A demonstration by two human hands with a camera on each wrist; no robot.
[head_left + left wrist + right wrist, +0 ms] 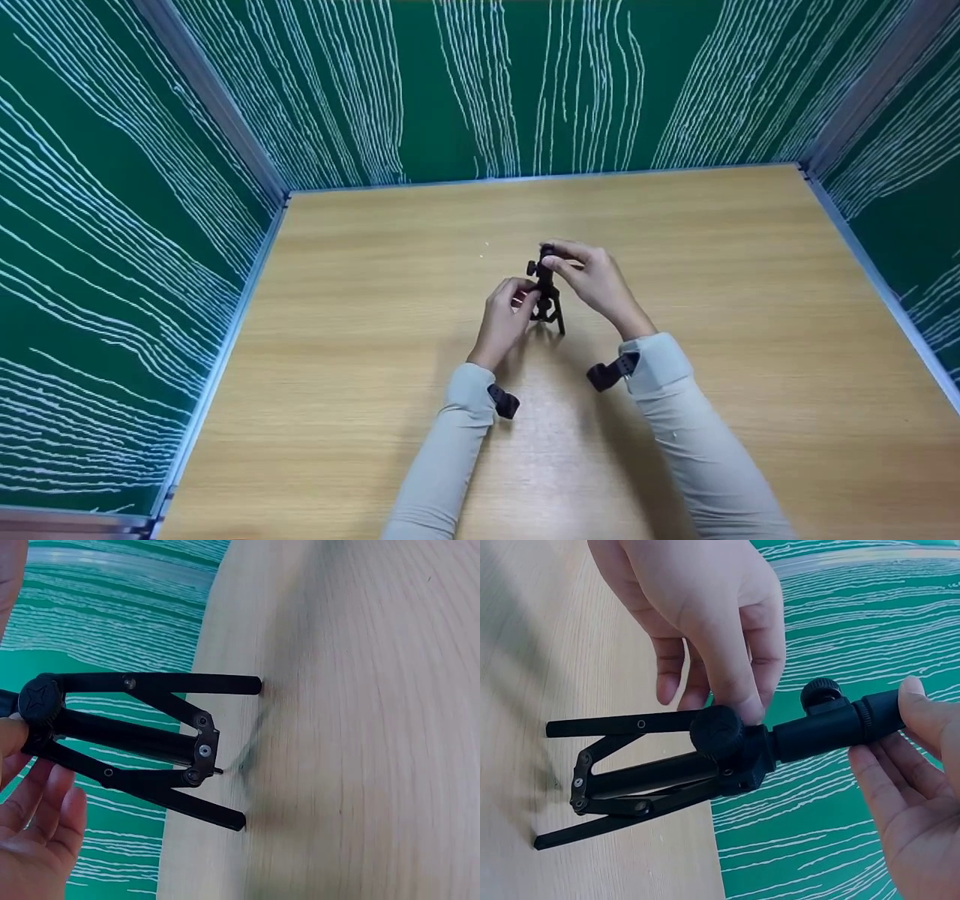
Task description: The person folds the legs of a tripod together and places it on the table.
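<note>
A small black mini tripod [546, 281] stands upright over the table with its legs partly spread. My left hand [504, 319] pinches its collar, where the legs join the column, beside a large round knob [716, 733]. At the top, my right hand [598, 281] grips the column's upper end between thumb and fingers. Just below those fingers a smaller ridged knob [821, 692] sticks out sideways. In the left wrist view, folding braces link the legs [187, 684] to the centre post, and the feet are close to the tabletop.
The wooden table [360, 300] is bounded by green panels [420, 90] with white wavy lines at the back and both sides. Metal edging [480, 180] runs along their base. A black camera [504, 403] is strapped to the left wrist, another [611, 373] to the right.
</note>
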